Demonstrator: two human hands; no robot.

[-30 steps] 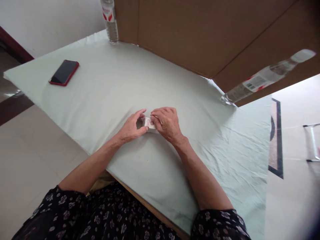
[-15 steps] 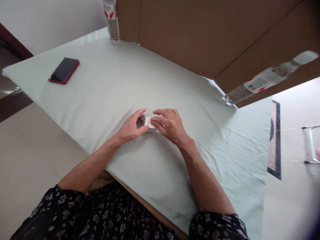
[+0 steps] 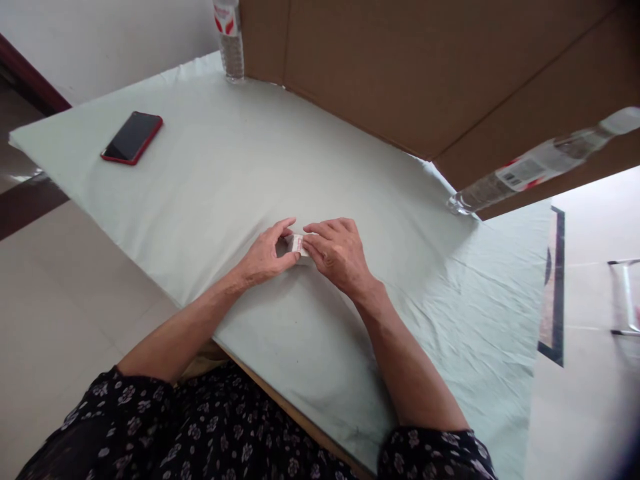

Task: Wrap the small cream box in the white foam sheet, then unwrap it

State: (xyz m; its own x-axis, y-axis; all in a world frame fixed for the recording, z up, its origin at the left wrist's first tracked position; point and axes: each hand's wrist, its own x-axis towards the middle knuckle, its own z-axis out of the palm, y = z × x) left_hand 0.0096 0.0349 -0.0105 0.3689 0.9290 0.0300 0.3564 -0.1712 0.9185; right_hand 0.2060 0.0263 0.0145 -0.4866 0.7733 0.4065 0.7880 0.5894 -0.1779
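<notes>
A small white box with reddish print (image 3: pixel 299 244) rests on the pale green tablecloth (image 3: pixel 280 160), between my two hands. My left hand (image 3: pixel 267 253) grips its left side, the thumb at the near edge and the fingers curved round the far edge. Over the right part of the box lies my right hand (image 3: pixel 337 253), its fingertips and thumb pressed on the top and hiding that end. How much of the box lies beneath the right fingers cannot be seen.
A phone in a red case (image 3: pixel 133 138) lies at the far left of the table. Along the back stands a large brown cardboard panel (image 3: pixel 360 67), with a clear bottle (image 3: pixel 231 47) at its left end and another bottle (image 3: pixel 535 167) at its right.
My right fingers have drawn closer together and lie flatter over the box top. My left hand keeps its hold. The whole view has shifted slightly.
</notes>
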